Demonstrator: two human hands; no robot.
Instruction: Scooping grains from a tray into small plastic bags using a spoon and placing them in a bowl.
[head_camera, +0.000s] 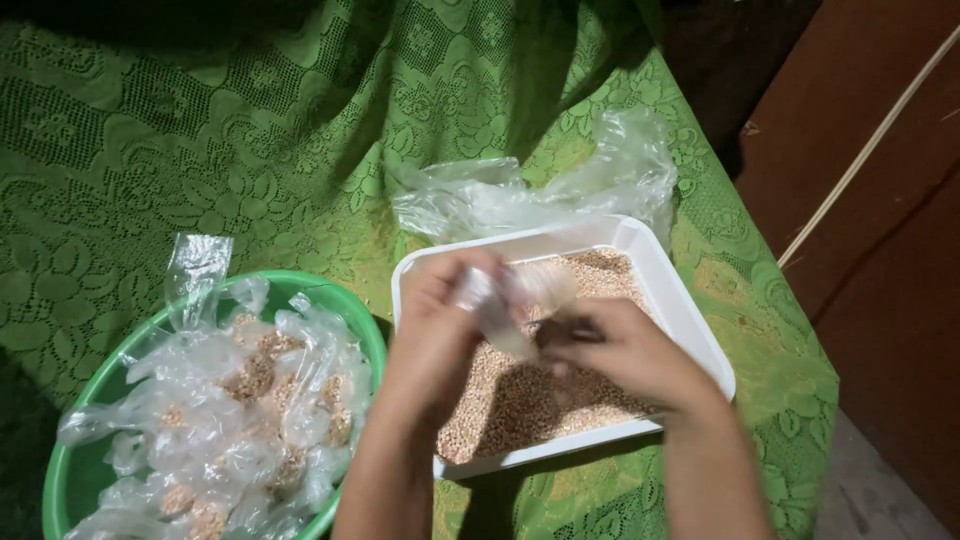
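Head view showed a small, thin clear plastic bag (515, 300), probably light, limp and slippery, best pinched at its mouth, clamped between the left hand (440, 320) and right hand (625, 350) above the white rectangular plastic tray (690, 310) of beige grain (520, 400), beside the green round bowl (350, 300) of filled bags (240, 400).

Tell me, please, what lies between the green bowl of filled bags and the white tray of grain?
In the head view, only a narrow strip of green lace tablecloth separates the green bowl from the white tray; lower down, the left forearm crosses that gap.
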